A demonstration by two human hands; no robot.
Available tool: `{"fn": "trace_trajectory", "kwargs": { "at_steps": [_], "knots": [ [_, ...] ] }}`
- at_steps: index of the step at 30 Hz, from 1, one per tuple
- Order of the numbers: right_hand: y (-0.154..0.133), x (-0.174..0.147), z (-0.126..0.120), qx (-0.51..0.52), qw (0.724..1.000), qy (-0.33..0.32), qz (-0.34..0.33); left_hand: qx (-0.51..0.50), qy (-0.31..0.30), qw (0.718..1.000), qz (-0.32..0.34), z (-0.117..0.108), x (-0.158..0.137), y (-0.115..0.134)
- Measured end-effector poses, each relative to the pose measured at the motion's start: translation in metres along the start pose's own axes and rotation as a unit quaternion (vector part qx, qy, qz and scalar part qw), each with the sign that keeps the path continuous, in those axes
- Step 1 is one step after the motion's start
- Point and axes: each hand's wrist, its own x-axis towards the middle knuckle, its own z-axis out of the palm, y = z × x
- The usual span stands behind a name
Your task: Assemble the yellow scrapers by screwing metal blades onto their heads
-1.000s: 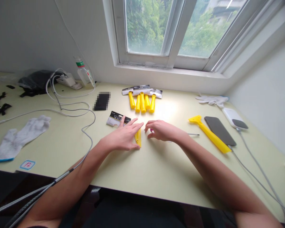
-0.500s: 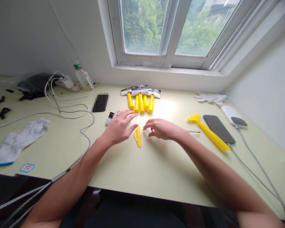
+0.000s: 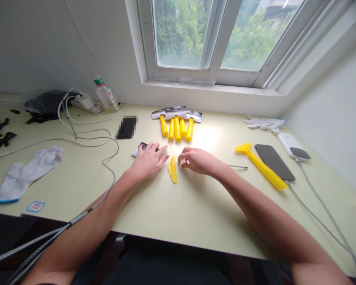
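My left hand [image 3: 150,160] rests low over the table with its fingers spread, overlapping the near edge of a small black-and-white packet [image 3: 142,147]; it grips nothing. My right hand [image 3: 198,160] has its fingers curled round a small clear and pinkish end, apparently the handle of a screwdriver. The thin metal shaft of this screwdriver [image 3: 239,167] shows beyond my right wrist, pointing right; its middle is hidden by the hand. Between both hands lies a flat yellow plastic piece [image 3: 172,170] with small holes, untouched.
Several yellow handles [image 3: 177,128] with wrapped heads lie near the window. On the right are a yellow scraper [image 3: 264,168], a grey phone [image 3: 274,160], a white device [image 3: 293,145] and a glove [image 3: 265,124]. Cables [image 3: 106,160], another glove [image 3: 32,172] and a bottle [image 3: 105,95] are left.
My left hand has lowered and drawn slightly back, partly onto the packet. The right fingers have curled in more, and the screwdriver shaft has shifted slightly left.
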Motion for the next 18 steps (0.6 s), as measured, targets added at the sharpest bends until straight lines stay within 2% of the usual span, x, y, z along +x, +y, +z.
{"fn": "trace_trajectory", "kwargs": {
  "at_steps": [8,14,18],
  "knots": [
    [0.007,-0.006,-0.006,-0.010,0.999,-0.007,0.047,-0.008,-0.006,1.000,-0.001,-0.001,0.001,0.000],
    [0.016,-0.011,-0.020,-0.023,0.997,0.024,0.068,-0.006,0.003,0.999,0.051,-0.010,-0.006,0.008],
    [0.023,-0.018,-0.031,-0.020,0.998,-0.017,0.064,-0.020,-0.029,0.995,0.094,-0.012,-0.015,0.017]
  ]
}}
